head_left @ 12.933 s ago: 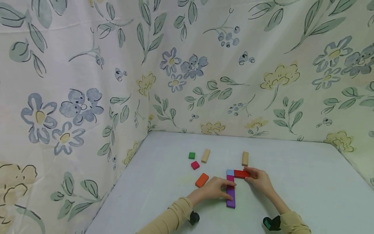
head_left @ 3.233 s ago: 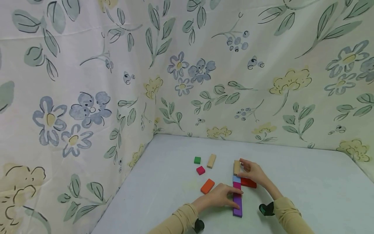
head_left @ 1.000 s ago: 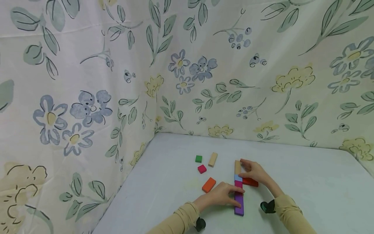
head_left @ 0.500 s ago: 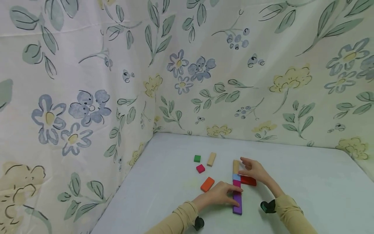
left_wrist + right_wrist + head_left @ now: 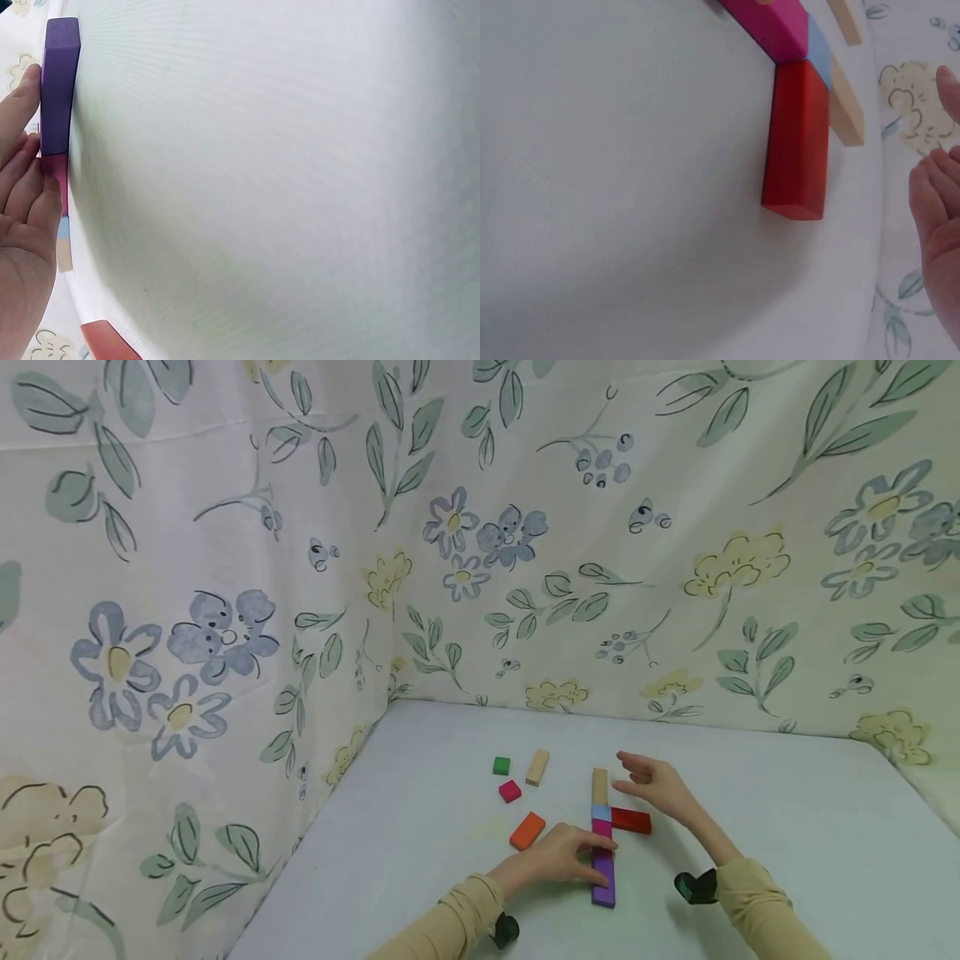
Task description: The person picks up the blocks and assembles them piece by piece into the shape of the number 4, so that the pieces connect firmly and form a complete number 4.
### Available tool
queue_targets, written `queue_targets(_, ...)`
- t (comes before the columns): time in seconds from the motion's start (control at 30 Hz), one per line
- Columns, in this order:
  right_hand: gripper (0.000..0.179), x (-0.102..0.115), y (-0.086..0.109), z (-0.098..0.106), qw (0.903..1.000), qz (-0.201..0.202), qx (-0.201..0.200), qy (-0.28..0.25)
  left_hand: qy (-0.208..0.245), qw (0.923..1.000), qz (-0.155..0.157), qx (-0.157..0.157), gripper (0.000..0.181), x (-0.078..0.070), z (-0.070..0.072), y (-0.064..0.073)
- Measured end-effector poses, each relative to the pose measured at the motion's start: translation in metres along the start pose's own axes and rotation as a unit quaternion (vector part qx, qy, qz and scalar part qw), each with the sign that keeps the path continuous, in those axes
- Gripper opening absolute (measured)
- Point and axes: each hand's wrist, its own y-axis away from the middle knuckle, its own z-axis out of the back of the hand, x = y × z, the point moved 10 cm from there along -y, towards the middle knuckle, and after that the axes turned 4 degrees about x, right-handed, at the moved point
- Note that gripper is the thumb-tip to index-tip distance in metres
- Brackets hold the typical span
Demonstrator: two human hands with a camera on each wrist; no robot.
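From the head view: on the white table, a row with its long axis running from near to far, purple, pink, blue and tan end to end, with red set crosswise on the right, end against blue. Across the near half from the row's left side, left hand, thumb at purple, fingers over pink. Just beside tan, on its right, right hand, thumb and fingers parted around nothing, farther out than red, nearer than the left to both tan and red. Off to the row's left, apart: orange, crimson, green and a second tan. From the left wrist: fingers fairly straight and resting at pink, thumb at purple, not clamped; cannot tell how firm the touch. Purple plain and sharp-edged, in line with pink, blue and tan. From the right wrist: fingers clear of every block; red smooth, straight-edged, snug to blue at pink's corner, tan pale beyond.
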Motion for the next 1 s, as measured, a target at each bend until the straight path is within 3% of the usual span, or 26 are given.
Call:
queue_targets(0.67, 0.056, 0.040, 0.017, 0.030, 0.9981, 0.019, -0.052, -0.025, -0.010, 0.9999, 0.003, -0.007, 0.049, 0.001, 0.002, 0.001)
queue_targets(1.0, 0.052, 0.049, 0.029, 0.029, 0.9966, 0.025, -0.054, -0.056, -0.011, 0.9999, 0.001, -0.004, 0.049, -0.001, 0.002, 0.003)
